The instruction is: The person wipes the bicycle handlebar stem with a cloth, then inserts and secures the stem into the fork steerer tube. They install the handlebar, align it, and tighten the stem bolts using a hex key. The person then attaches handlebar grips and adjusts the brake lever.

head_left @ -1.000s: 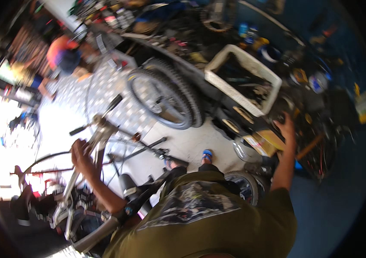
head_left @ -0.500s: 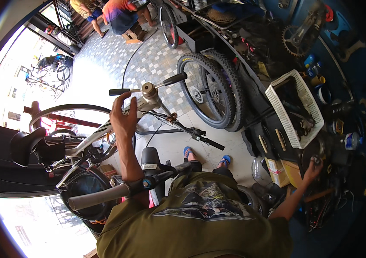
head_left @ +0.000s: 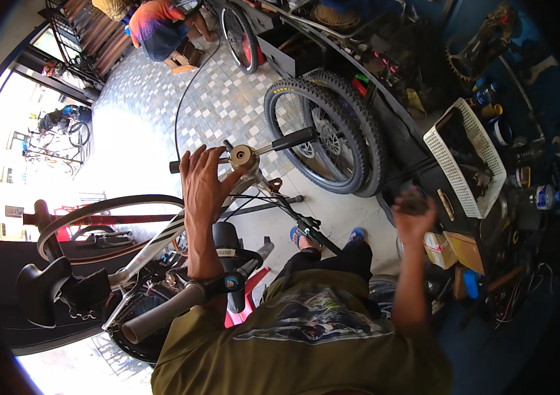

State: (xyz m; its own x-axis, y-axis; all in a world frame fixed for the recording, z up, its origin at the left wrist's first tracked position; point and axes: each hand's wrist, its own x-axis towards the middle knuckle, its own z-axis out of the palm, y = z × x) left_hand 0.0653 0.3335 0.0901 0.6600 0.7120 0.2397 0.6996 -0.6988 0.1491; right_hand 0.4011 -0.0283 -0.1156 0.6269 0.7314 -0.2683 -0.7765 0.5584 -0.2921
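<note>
At the far left a black saddle [head_left: 43, 289] juts out beside a thin-tyred wheel [head_left: 105, 214]; next to these the person's left hand [head_left: 202, 181] lies with fingers spread over the top of the bicycle frame [head_left: 161, 240] near the handlebar stem [head_left: 244, 158], touching rather than clamping; the frame looks stiff and fairly heavy, smooth on its painted tube, best taken at the stem or the main tube; a knobbly tyre [head_left: 323, 135] leans against the cluttered desk [head_left: 398, 141] further right; the right hand [head_left: 413, 209] hovers blurred in the air, grip closed round a small dark object too smeared to identify; beyond it stands a white plastic basket [head_left: 471, 197].
</note>
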